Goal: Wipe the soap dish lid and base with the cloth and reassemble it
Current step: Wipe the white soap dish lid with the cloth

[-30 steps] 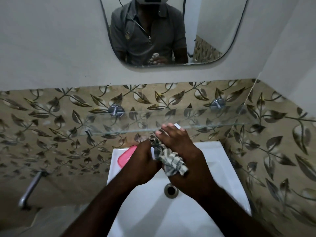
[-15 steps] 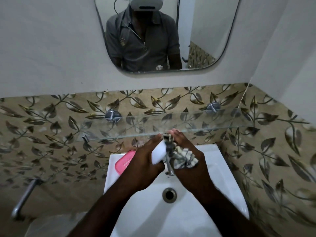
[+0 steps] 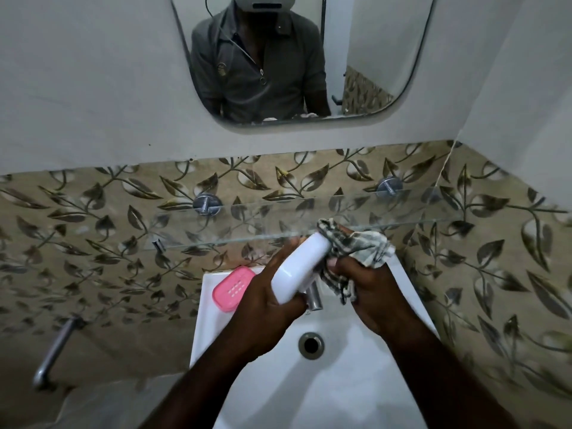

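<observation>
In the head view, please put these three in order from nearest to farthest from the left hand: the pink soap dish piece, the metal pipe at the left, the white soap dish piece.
1. The white soap dish piece: held in the left hand itself.
2. The pink soap dish piece: on the basin ledge, just left of the hand.
3. The metal pipe: far off at the lower left.

Tap (image 3: 314, 300) mostly behind white dish piece (image 3: 298, 270) and cloth (image 3: 362, 246).

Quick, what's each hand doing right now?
Left hand: grips the white soap dish part.
Right hand: grips the checked cloth, pressed against that part.
</observation>
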A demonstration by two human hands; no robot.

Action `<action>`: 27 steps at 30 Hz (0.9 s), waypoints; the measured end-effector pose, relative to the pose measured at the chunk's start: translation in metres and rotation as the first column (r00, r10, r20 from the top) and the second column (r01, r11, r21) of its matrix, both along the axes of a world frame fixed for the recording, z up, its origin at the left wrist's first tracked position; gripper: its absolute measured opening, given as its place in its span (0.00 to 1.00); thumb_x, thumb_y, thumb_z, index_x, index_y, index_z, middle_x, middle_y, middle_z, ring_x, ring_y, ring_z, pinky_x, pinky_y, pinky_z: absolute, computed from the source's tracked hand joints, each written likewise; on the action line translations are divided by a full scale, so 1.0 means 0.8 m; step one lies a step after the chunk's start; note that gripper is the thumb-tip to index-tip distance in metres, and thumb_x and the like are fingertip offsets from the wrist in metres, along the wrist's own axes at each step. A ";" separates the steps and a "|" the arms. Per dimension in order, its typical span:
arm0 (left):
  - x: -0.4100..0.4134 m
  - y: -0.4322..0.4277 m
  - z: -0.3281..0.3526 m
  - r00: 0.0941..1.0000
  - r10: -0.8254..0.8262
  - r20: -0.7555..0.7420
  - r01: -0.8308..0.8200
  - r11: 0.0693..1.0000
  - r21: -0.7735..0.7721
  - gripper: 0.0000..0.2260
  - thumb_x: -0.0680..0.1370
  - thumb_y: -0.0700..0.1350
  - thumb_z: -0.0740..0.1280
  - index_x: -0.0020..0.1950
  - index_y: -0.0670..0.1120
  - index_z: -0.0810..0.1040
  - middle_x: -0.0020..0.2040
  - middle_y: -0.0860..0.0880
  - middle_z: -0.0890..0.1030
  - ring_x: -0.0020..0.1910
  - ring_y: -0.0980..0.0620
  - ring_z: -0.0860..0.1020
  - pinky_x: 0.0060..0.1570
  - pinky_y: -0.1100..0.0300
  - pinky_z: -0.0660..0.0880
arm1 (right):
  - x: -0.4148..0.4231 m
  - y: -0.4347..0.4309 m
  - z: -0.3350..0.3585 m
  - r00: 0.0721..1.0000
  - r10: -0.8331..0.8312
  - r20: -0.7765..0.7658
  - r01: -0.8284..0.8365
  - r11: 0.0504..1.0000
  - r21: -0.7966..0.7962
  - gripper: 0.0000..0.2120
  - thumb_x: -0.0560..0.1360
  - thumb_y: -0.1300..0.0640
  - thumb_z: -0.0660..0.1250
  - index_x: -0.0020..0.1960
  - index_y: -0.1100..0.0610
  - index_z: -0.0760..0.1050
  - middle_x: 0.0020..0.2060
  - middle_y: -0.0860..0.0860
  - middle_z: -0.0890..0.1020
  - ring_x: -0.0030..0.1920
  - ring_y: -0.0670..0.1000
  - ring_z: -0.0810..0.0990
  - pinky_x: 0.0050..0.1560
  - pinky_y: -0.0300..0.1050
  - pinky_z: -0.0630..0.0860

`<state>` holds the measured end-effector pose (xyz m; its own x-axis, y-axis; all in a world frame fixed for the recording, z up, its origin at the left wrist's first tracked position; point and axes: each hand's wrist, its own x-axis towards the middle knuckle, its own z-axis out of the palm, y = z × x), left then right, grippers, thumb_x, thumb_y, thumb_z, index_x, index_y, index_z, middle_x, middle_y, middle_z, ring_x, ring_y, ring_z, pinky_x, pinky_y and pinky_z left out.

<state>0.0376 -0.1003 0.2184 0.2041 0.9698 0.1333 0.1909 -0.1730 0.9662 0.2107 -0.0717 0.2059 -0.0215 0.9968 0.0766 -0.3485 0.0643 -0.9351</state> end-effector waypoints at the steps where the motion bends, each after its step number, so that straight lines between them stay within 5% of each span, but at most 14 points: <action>1: 0.000 -0.001 -0.002 0.997 -0.013 0.070 0.015 1.000 -0.024 0.28 0.69 0.32 0.70 0.67 0.50 0.73 0.52 0.57 0.84 0.49 0.63 0.80 0.42 0.70 0.75 | 0.003 0.000 -0.001 0.983 0.072 -0.167 -0.084 0.994 -0.065 0.17 0.67 0.65 0.69 0.56 0.63 0.78 0.47 0.55 0.84 0.49 0.53 0.83 0.47 0.48 0.81; 3: 0.000 -0.003 -0.007 0.987 -0.018 0.157 0.025 0.999 -0.043 0.25 0.67 0.34 0.70 0.61 0.52 0.76 0.52 0.59 0.84 0.52 0.60 0.81 0.48 0.68 0.75 | 0.002 -0.002 -0.003 0.919 0.185 -0.349 -0.237 0.965 -0.112 0.23 0.68 0.63 0.73 0.61 0.65 0.76 0.54 0.62 0.82 0.55 0.60 0.81 0.51 0.54 0.80; 5: 0.000 -0.006 -0.011 0.978 -0.050 0.204 0.061 0.997 -0.048 0.25 0.68 0.35 0.72 0.61 0.54 0.77 0.57 0.55 0.83 0.58 0.55 0.80 0.53 0.64 0.75 | -0.002 -0.006 -0.009 0.910 0.223 -0.349 -0.279 0.953 -0.118 0.21 0.69 0.64 0.71 0.61 0.64 0.76 0.54 0.63 0.82 0.55 0.62 0.81 0.50 0.56 0.80; 9: -0.016 -0.006 -0.009 0.905 -0.209 0.370 0.286 0.943 -0.169 0.28 0.67 0.41 0.76 0.65 0.54 0.75 0.63 0.46 0.80 0.62 0.45 0.77 0.58 0.50 0.76 | 0.009 -0.006 -0.004 0.977 0.192 -0.097 -0.191 0.981 0.018 0.21 0.70 0.69 0.69 0.63 0.66 0.74 0.57 0.66 0.80 0.57 0.63 0.80 0.55 0.61 0.79; 11: -0.032 -0.001 -0.002 0.781 -0.255 0.571 0.466 0.846 -0.260 0.34 0.67 0.45 0.76 0.71 0.49 0.69 0.66 0.41 0.76 0.63 0.39 0.75 0.61 0.34 0.70 | 0.016 -0.005 0.008 0.984 0.170 0.056 -0.175 0.978 0.110 0.22 0.70 0.71 0.69 0.64 0.67 0.72 0.57 0.62 0.81 0.57 0.59 0.80 0.55 0.54 0.79; 13: -0.042 0.006 0.009 0.724 -0.309 0.616 0.576 0.762 -0.295 0.33 0.69 0.45 0.74 0.72 0.45 0.68 0.66 0.37 0.74 0.63 0.35 0.72 0.61 0.28 0.64 | 0.020 -0.007 0.018 0.963 0.188 0.195 -0.215 0.968 0.131 0.23 0.70 0.71 0.70 0.63 0.65 0.72 0.52 0.56 0.83 0.52 0.55 0.82 0.49 0.48 0.80; 17: -0.035 0.018 0.017 0.936 -0.292 0.196 0.343 0.882 -0.323 0.20 0.67 0.38 0.72 0.58 0.45 0.80 0.56 0.41 0.82 0.56 0.39 0.80 0.60 0.39 0.74 | 0.012 -0.012 0.034 0.886 0.160 0.435 -0.266 0.944 0.194 0.19 0.72 0.72 0.72 0.61 0.65 0.73 0.37 0.39 0.83 0.34 0.38 0.80 0.35 0.29 0.74; 21: -0.015 0.016 0.017 0.951 -0.092 -0.296 0.077 0.995 -0.062 0.08 0.65 0.44 0.72 0.43 0.50 0.79 0.39 0.52 0.83 0.36 0.59 0.77 0.41 0.54 0.76 | -0.018 -0.023 0.040 0.758 -0.290 0.584 -0.061 0.860 0.507 0.19 0.69 0.54 0.65 0.59 0.53 0.77 0.58 0.43 0.80 0.59 0.38 0.78 0.62 0.34 0.71; 23: -0.004 0.009 0.024 0.919 -0.051 -0.392 0.104 0.988 0.115 0.16 0.69 0.36 0.72 0.36 0.57 0.72 0.34 0.63 0.79 0.34 0.70 0.73 0.39 0.73 0.69 | -0.029 -0.033 0.033 0.700 -0.395 0.595 -0.084 0.782 0.617 0.26 0.67 0.55 0.65 0.65 0.54 0.74 0.64 0.45 0.75 0.67 0.43 0.73 0.69 0.37 0.66; 25: -0.003 0.006 0.022 0.938 -0.039 -0.344 0.103 0.980 0.170 0.19 0.68 0.32 0.71 0.38 0.57 0.72 0.33 0.64 0.78 0.35 0.71 0.74 0.37 0.76 0.67 | -0.028 -0.039 0.022 0.645 -0.446 0.621 -0.159 0.716 0.680 0.30 0.66 0.62 0.69 0.68 0.56 0.72 0.67 0.47 0.73 0.71 0.48 0.70 0.72 0.43 0.64; 27: -0.006 0.007 0.019 0.958 -0.002 -0.287 0.045 0.989 0.142 0.21 0.66 0.30 0.69 0.47 0.56 0.75 0.36 0.59 0.78 0.34 0.66 0.75 0.32 0.74 0.69 | -0.021 -0.034 0.013 0.733 -0.361 0.576 -0.066 0.805 0.589 0.29 0.66 0.68 0.70 0.66 0.53 0.74 0.63 0.39 0.77 0.66 0.41 0.74 0.67 0.41 0.70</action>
